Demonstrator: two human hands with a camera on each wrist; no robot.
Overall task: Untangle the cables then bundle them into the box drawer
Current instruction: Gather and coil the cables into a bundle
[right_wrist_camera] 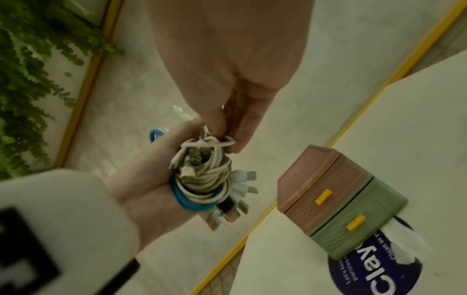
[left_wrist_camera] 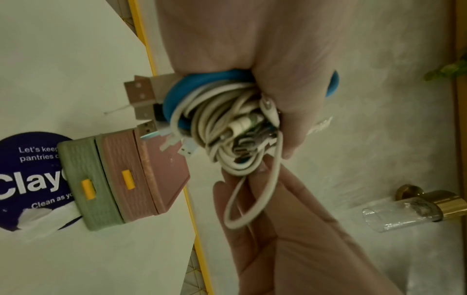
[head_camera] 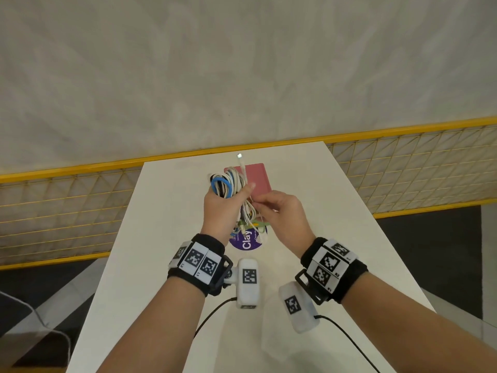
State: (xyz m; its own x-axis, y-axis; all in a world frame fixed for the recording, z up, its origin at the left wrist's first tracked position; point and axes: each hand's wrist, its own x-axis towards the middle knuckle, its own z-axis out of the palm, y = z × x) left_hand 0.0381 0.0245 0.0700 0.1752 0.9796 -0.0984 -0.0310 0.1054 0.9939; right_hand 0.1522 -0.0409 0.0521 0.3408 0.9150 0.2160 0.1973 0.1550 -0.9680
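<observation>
My left hand [head_camera: 223, 205] grips a tangled bundle of cables [head_camera: 228, 184], white ones with a blue one, held up over the table [head_camera: 161, 251]. Several USB plugs [right_wrist_camera: 240, 197] stick out of the bundle's lower end. My right hand [head_camera: 271, 208] pinches a white cable loop [left_wrist_camera: 252, 191] at the side of the bundle [right_wrist_camera: 202, 179]. The box drawer [right_wrist_camera: 336, 201], a pink tier on a green tier with yellow handles, stands on the table below the hands; both its drawers look closed. In the head view only its pink top [head_camera: 255, 179] shows behind the hands.
A round purple sticker [head_camera: 247, 242] with white lettering lies on the table under the box. The table's far edge meets a yellow-framed wire railing [head_camera: 80, 205]. Black camera cords [head_camera: 212, 316] trail from both wrists across the near table. Green foliage [right_wrist_camera: 27, 79] hangs left.
</observation>
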